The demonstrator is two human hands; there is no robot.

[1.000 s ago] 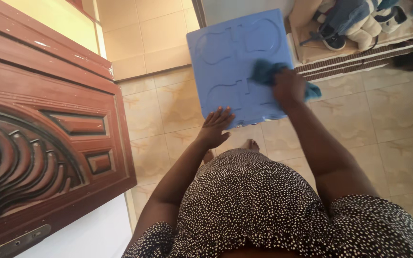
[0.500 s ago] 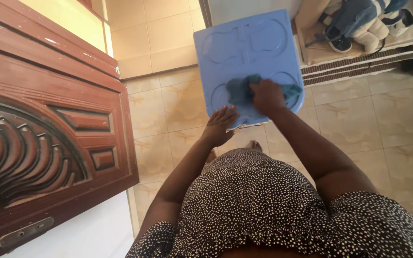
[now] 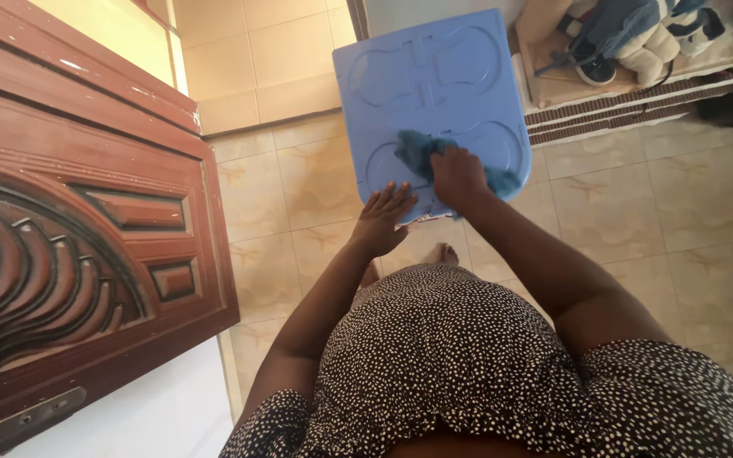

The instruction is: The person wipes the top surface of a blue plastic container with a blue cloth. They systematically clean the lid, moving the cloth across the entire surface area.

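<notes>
A square light-blue plastic stool top (image 3: 430, 76) with moulded curved shapes stands on the tiled floor in front of me. My right hand (image 3: 458, 176) presses a crumpled blue cloth (image 3: 422, 151) onto its near half. My left hand (image 3: 383, 216) rests flat on the stool's near left edge, fingers spread, holding nothing. My black dress with white dots fills the bottom of the view.
A carved dark-red wooden door (image 3: 69, 220) stands open at the left. Beige floor tiles (image 3: 638, 212) surround the stool. A raised step with a ribbed edge (image 3: 638, 97) at the top right carries shoes and soft items (image 3: 629, 34). My bare foot (image 3: 447, 253) shows below the stool.
My right hand has dragged the cloth from the stool's right edge to its near middle. The left hand has stayed on the near edge.
</notes>
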